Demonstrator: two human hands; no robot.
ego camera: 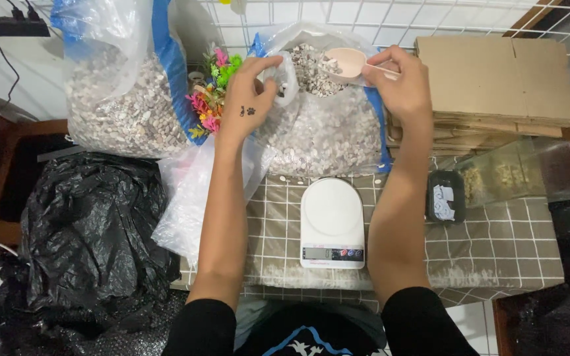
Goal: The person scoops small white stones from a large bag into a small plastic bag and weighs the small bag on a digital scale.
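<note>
My right hand holds a pale pink plastic scoop by its handle, its bowl over the open mouth of a clear bag of small pale gravel. My left hand pinches the bag's left rim and holds it open. A white kitchen scale with nothing on its pan sits on the checked cloth between my forearms.
A second, larger bag of gravel stands at the left, with colourful plastic plants between the bags. Flat cardboard sheets are stacked at right, a small black tray and a clear container below them. Black plastic bags lie at left.
</note>
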